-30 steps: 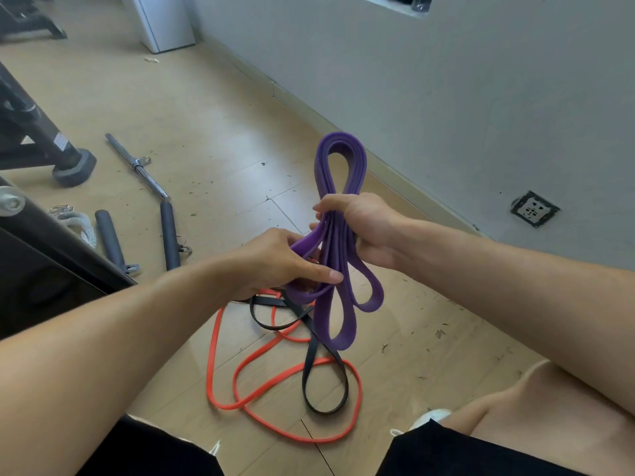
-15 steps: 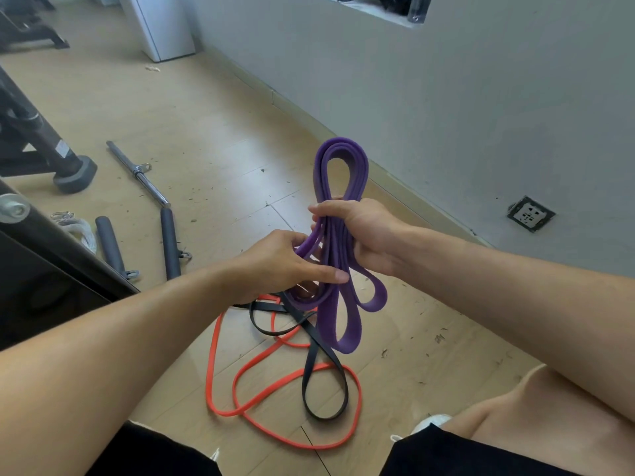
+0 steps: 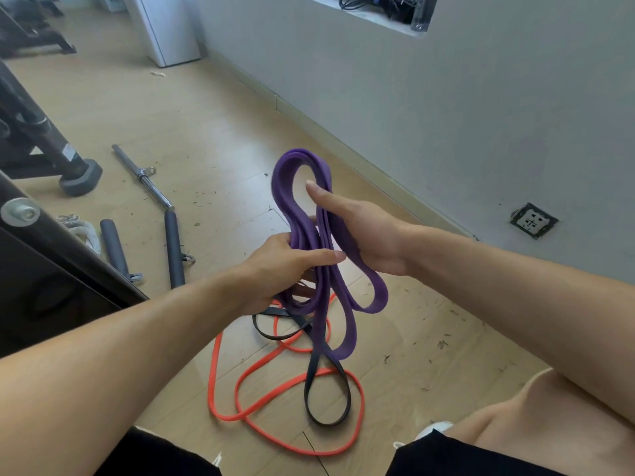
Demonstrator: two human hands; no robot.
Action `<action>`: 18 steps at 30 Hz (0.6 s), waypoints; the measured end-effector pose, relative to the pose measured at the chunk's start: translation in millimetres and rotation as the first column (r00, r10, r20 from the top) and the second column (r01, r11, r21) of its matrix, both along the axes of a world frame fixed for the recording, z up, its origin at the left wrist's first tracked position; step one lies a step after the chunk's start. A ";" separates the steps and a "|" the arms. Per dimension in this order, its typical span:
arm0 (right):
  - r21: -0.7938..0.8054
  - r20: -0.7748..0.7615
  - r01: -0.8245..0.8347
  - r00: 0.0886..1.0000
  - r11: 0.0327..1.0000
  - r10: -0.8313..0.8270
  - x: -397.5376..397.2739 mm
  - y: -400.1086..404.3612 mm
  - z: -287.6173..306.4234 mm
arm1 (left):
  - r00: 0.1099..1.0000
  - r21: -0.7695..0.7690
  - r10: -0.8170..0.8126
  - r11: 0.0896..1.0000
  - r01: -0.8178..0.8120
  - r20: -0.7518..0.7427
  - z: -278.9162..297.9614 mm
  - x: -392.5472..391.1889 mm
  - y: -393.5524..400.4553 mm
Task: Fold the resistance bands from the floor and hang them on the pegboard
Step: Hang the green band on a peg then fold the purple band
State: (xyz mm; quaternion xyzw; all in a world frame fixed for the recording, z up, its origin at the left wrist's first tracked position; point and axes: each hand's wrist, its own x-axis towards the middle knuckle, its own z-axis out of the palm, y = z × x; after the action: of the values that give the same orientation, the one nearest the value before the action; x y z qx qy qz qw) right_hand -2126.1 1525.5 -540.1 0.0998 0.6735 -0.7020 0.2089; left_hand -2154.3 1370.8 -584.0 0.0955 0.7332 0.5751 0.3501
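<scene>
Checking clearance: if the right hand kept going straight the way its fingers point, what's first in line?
The right hand points up and left, its straight fingers behind the purple band, which it already touches. Past the band's top loop, only bare floor shows, though depth is unclear.

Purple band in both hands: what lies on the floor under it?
Under the purple band lie an orange band and a black band, overlapping on the wooden floor. Their upper loops are covered by the left hand and hanging purple loops.

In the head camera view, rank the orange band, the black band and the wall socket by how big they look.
1. orange band
2. black band, partly hidden behind the purple band
3. wall socket, though it sits farther away
</scene>
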 end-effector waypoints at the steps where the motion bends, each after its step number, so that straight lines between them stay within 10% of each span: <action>1: 0.039 -0.018 -0.021 1.000 0.999 0.021 1.1 2.4 -0.3 | 1.000 0.009 0.014 1.000 -0.014 0.006 0.4 0.0 0.1; 6: 0.374 -0.087 -0.115 0.984 0.921 0.158 9.2 20.5 -4.8 | 0.993 0.056 0.111 0.992 -0.113 0.040 3.2 -5.6 -1.6; 18: 0.408 -0.066 -0.338 0.915 0.848 0.397 18.9 41.2 -14.0 | 0.996 -0.012 0.083 0.996 -0.083 0.044 6.1 -13.2 -7.6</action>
State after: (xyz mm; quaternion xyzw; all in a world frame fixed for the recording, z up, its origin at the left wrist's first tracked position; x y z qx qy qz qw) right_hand -2107.2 1566.7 -554.1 -0.0443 0.8192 -0.5067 0.2650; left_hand -2167.5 1363.2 -577.9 0.0501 0.7315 0.5873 0.3427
